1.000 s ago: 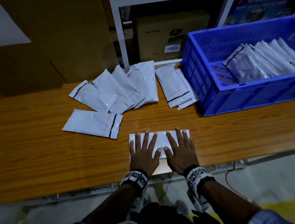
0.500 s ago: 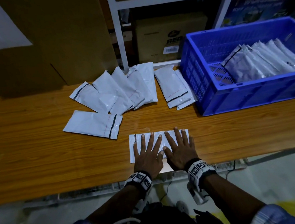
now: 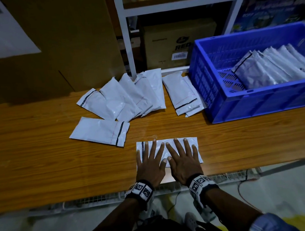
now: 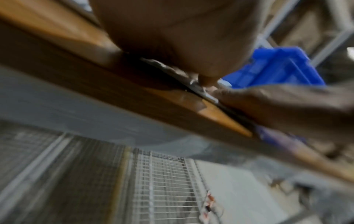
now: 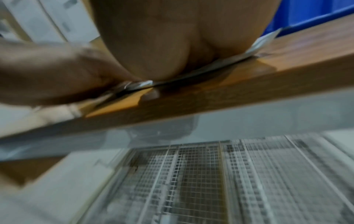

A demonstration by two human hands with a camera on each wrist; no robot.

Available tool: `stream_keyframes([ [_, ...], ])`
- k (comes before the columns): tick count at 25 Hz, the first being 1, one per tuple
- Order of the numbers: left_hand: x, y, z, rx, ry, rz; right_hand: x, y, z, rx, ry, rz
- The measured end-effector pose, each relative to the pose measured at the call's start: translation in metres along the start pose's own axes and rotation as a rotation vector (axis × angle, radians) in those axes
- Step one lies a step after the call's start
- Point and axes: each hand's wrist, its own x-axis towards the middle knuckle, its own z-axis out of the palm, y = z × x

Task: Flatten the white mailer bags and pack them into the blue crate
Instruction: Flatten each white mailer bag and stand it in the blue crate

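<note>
My left hand (image 3: 150,165) and right hand (image 3: 184,159), fingers straight, still press the mailer bag (image 3: 193,144) flat; it looks ready for the crate (image 3: 261,102).

Dim room, wooden table (image 3: 39,167), white shelving (image 3: 124,42) behind

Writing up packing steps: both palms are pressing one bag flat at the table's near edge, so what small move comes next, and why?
Probably lift the bag toward the crate: it looks flat under the left hand and right hand, and the crate has bare floor left.
</note>
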Motion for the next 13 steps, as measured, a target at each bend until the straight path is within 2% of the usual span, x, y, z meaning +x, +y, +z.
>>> stream_keyframes([
  [4, -0.003, -0.008, -0.001, 0.065, 0.077, 0.034, 0.000, -0.002, -0.001, -0.028, -0.017, 0.009],
  [9, -0.003, -0.010, 0.011, 0.049, 0.037, 0.007, 0.002, 0.009, -0.014, 0.085, -0.103, -0.061],
  [13, -0.002, -0.008, 0.011, 0.039, 0.063, -0.007, -0.004, 0.013, -0.022, 0.028, -0.004, -0.110],
])
